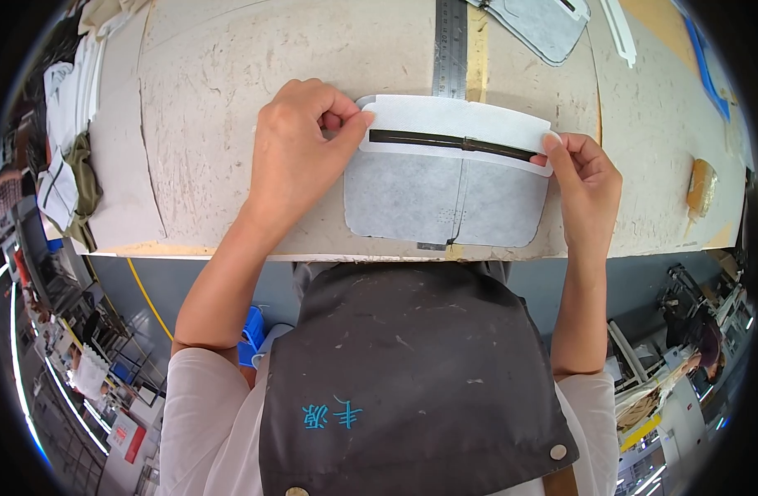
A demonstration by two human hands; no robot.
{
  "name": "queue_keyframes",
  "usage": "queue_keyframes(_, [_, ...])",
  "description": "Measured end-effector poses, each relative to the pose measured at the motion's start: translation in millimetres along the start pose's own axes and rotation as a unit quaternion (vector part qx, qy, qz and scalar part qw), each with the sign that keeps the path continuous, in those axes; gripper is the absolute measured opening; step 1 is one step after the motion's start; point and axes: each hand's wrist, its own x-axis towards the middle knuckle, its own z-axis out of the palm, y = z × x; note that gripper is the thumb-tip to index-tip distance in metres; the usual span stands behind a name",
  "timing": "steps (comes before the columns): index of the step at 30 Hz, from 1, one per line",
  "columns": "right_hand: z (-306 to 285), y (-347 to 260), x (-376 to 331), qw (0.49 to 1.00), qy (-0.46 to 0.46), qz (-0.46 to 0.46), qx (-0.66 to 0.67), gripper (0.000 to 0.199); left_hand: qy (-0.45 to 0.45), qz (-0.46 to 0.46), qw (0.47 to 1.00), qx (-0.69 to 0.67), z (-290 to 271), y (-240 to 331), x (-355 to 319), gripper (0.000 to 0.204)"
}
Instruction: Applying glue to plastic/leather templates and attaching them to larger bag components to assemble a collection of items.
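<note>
A white strip (503,121) with a long narrow slot lies across the upper part of a grey rounded fabric panel (403,194). Dark brown or black material shows through the slot. My left hand (300,136) pinches the strip's left end between thumb and forefinger. At the right end, my right hand (589,174) grips the strip with the thumb on top and a fingertip at the slot's end. A vertical seam line runs down the middle of the panel. A steel ruler (450,50) passes under the panel, and its end shows below the lower edge.
Another grey panel (544,29) lies at the far right, beside a white strip (618,33). A yellowish tape roll or bottle-like object (702,188) sits near the right edge. White and olive fabric (85,186) piles up at the left. The table's front edge (313,257) runs close to my apron.
</note>
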Motion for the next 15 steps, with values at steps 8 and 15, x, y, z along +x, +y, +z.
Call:
queue_keyframes(8, [0.7, 1.7, 0.7, 1.000, 0.004, -0.003, -0.004, 0.017, 0.023, 0.011, 1.000, -0.015, 3.1, 0.0, -0.6, 0.016])
queue_keyframes(15, [1.7, 1.4, 0.2, 1.000, 0.007, -0.004, -0.001, 0.017, 0.012, 0.030, 0.999, 0.032, 1.8, -1.4, -2.9, 0.011])
